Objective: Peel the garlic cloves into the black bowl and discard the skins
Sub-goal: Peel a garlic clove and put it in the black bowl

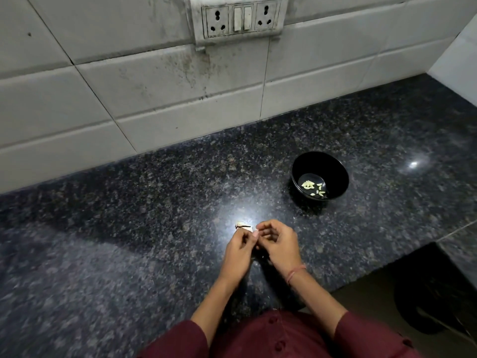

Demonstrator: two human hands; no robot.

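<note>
Fingers [265, 223] on your left hand [238, 250] and right hand [280, 245] curl, pinching one pale garlic clove [256, 231] over speckled glossy worktop [129, 215].

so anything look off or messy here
Nothing is spilled: the black bowl stands upright with peeled cloves inside. Dark grimy streaks run down the wall tiles below the socket plate. A loose garlic scrap lies on the counter just beyond the left hand and right hand, which pinch a garlic clove.
</note>
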